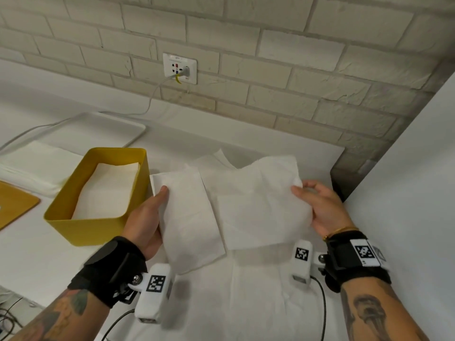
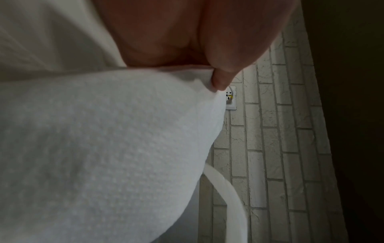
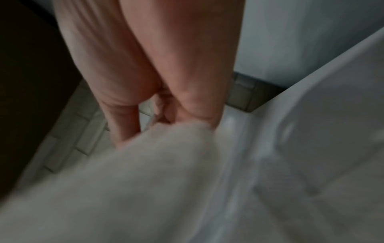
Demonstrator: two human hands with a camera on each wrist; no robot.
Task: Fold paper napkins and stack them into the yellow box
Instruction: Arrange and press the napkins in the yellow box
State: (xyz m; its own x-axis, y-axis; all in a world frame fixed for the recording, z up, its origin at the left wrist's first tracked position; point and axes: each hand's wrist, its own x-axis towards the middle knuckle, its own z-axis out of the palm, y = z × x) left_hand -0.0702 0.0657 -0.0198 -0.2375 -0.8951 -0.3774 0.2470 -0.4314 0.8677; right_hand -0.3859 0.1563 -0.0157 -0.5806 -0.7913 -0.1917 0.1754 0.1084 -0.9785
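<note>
My left hand [image 1: 147,217] grips a folded white napkin [image 1: 189,217] by its left edge, thumb on top, lifted just right of the yellow box [image 1: 86,227]. In the left wrist view the thumb [image 2: 220,80] presses on that napkin [image 2: 104,148]. My right hand [image 1: 317,207] pinches the right edge of a second, looser napkin [image 1: 261,207] held above the table. The right wrist view is blurred; it shows fingers [image 3: 122,118] closed on white paper [image 3: 129,180]. Folded napkins [image 1: 108,188] lie stacked inside the box.
A pile of unfolded napkins [image 1: 37,163] lies on a white tray [image 1: 118,126] behind the box. A yellow lid [image 1: 14,205] sits at the far left. More white paper [image 1: 258,291] covers the table under my hands. A brick wall with a socket [image 1: 179,68] stands behind.
</note>
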